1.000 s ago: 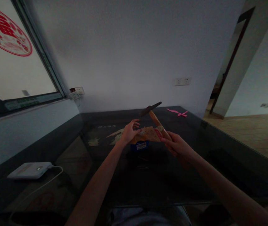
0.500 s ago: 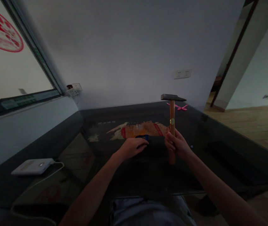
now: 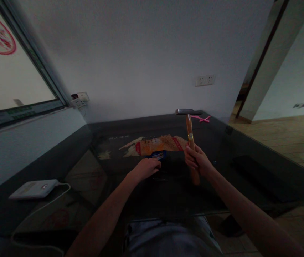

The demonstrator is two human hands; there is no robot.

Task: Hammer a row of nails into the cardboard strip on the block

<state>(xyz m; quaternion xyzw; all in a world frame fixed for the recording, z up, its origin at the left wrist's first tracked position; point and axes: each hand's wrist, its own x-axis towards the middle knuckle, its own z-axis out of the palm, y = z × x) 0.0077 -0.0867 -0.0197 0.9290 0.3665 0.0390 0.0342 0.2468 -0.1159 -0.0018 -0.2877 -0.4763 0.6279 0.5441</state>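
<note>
My right hand (image 3: 197,160) is wrapped round the wooden handle of a hammer (image 3: 190,132). The hammer stands nearly upright above the dark table, its metal head at the top. Low over the table is my left hand (image 3: 147,168), fingers curled in and fingertips close together; whatever may be between them is too dark to make out. Just beyond its fingers lies a small blue box (image 3: 157,155) with a printed label. Behind the box, a printed orange and tan design with red bands (image 3: 158,145) shows on the table.
A white power bank (image 3: 34,189) with a white cable lies on the left of the glossy black table (image 3: 109,200). Pink ribbon (image 3: 204,119) is at the far right edge. A long dark object (image 3: 261,176) lies on the right. Wall sockets (image 3: 205,80) are beyond the table.
My left hand has drawn back slightly from the blue box, showing more of it, and its fingers have come closer together. The hammer's head has tilted a little to the left.
</note>
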